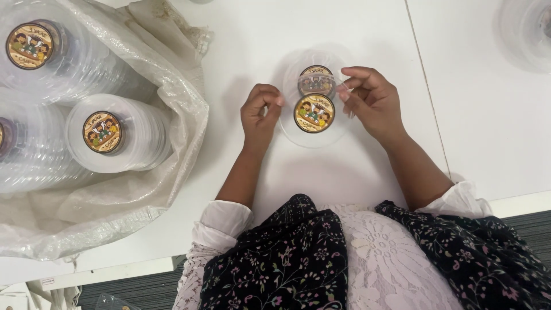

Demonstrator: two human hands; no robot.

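Observation:
I hold a clear plastic lid [314, 129] with a round brown picture sticker between both hands over the white table [344, 28]. My left hand [260, 115] pinches its left rim with closed fingers. My right hand [370, 100] grips its right rim. Just behind it a second clear lid [316, 80] with the same kind of sticker shows through; I cannot tell whether it lies on the table or rests against the held one.
At the left a crinkled white plastic sack [172, 115] lies open with three stacks of clear stickered lids [109, 135]. More clear lids [528, 28] stand at the top right. A seam [425, 74] runs down the table.

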